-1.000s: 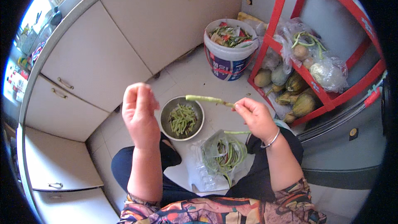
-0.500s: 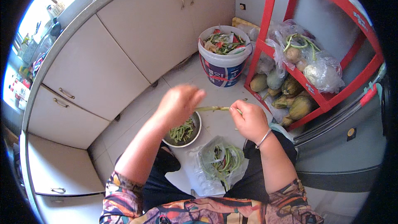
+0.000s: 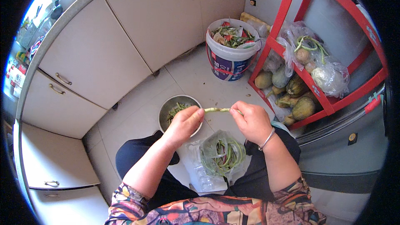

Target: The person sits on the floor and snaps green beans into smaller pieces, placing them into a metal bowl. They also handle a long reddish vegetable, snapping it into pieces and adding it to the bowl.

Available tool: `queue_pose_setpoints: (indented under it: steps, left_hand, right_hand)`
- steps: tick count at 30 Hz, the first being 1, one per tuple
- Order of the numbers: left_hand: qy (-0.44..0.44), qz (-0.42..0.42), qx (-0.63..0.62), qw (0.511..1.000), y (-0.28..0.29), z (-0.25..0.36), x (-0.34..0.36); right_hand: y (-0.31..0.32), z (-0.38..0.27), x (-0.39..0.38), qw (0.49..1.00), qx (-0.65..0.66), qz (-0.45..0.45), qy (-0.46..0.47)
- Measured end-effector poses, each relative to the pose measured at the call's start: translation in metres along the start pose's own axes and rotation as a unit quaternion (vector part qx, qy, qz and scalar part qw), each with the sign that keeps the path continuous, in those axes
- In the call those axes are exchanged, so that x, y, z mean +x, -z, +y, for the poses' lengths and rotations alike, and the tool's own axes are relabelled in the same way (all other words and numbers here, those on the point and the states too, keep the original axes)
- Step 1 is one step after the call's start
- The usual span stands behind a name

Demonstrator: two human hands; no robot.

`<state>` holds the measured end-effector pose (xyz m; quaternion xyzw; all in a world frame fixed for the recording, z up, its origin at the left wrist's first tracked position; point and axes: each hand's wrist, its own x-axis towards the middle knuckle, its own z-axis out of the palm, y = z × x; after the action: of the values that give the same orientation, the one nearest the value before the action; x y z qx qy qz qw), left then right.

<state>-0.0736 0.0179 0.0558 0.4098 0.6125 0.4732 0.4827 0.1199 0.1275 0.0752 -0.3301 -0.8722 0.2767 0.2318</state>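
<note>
Left hand (image 3: 183,123) and right hand (image 3: 251,121) face inward, grips pinching a slim, mottled green bean (image 3: 216,109); crinkled plastic bag (image 3: 206,154) at its six o'clock, metal bowl (image 3: 164,110) at nine.

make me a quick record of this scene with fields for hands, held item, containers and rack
left hand: on the left end of the pod
right hand: on its right end
held item: green pod, stretched between both hands
metal bowl: green pieces inside, partly behind left hand
plastic bag: long green pods, between the legs
bucket: scraps inside
red rack: squashes, bagged produce
</note>
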Motion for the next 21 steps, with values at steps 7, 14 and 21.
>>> queue_pose_setpoints:
  steps: [7,14,21]
  left_hand:
    - [0.055,0.152,-0.316,0.935,0.001,-0.008,0.018]
    - [0.045,0.15,-0.187,0.97,0.039,-0.007,0.026]
    - [-0.034,-0.099,0.24,0.965,0.0,-0.001,0.004]
  right_hand:
    - [-0.016,-0.021,0.002,0.999,0.048,0.013,-0.008]
    - [-0.008,-0.02,-0.006,1.0,-0.01,0.004,0.001]
    - [-0.018,-0.017,-0.009,0.995,-0.052,-0.045,0.067]
